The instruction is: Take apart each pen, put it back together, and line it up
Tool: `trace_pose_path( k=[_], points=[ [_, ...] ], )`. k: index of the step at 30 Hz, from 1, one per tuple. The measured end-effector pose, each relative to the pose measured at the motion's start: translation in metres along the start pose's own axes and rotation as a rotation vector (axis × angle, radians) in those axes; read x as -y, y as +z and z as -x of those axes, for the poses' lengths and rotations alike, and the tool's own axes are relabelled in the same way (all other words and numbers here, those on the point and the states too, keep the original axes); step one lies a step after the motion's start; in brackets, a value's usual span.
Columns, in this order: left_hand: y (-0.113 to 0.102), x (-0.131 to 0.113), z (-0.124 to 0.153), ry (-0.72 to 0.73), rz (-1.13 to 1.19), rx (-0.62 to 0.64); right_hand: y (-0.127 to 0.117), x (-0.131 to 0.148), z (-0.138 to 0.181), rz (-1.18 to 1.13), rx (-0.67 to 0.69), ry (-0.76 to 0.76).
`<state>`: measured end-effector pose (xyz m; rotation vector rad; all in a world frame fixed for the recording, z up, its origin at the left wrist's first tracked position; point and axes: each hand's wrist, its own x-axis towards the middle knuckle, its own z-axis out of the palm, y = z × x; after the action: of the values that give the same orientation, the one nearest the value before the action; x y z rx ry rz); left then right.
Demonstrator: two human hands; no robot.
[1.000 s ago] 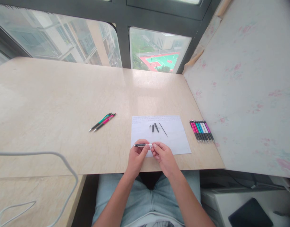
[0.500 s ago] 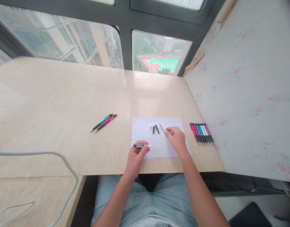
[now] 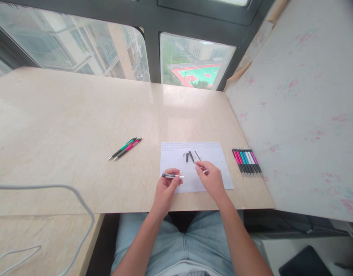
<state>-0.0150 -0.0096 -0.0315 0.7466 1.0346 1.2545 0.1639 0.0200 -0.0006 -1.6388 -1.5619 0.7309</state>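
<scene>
My left hand [image 3: 167,184] is closed round a black-and-white pen barrel [image 3: 172,176], which lies level across the fingers with its white end to the right. My right hand [image 3: 210,177] has its thumb and finger pinched over the sheet of paper [image 3: 224,161]; whatever is at the fingertips is too small to make out. Just beyond it on the paper lie a thin dark refill [image 3: 197,155], its near end behind the fingers, a black tapered pen part [image 3: 191,156], a short black tube [image 3: 187,157] and a tiny metal piece [image 3: 183,155].
Several colourful pens [image 3: 247,162] lie in a row on the tabletop [image 3: 78,119], near the papered wall [image 3: 305,145]. A green pen [image 3: 123,148] and a pink pen [image 3: 128,148] lie at left. A white cable [image 3: 78,195] loops across the front left.
My right hand has moved left and slightly nearer me, away from beside the refill toward the pen barrel. My left hand keeps its hold with hardly any motion.
</scene>
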Motion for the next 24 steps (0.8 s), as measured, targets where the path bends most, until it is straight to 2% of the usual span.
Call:
trace_pose_path(
  k=[4,11,14,19,24],
  points=[
    [0.001,-0.001,0.001,0.02,0.013,0.018,0.011,0.023,0.027,-0.193,0.206,-0.081],
    [0.008,-0.008,0.005,0.058,-0.079,0.073,0.016,0.032,0.035,-0.064,0.156,-0.118],
    [0.01,-0.009,0.006,0.061,-0.113,0.065,0.016,0.028,0.033,-0.132,0.166,-0.062],
    [0.011,-0.009,0.005,0.024,-0.115,0.065,0.021,0.019,0.036,-0.31,0.166,0.115],
    [0.01,-0.01,0.004,0.057,-0.18,0.076,0.019,0.01,0.036,-0.433,0.188,0.227]
  ],
)
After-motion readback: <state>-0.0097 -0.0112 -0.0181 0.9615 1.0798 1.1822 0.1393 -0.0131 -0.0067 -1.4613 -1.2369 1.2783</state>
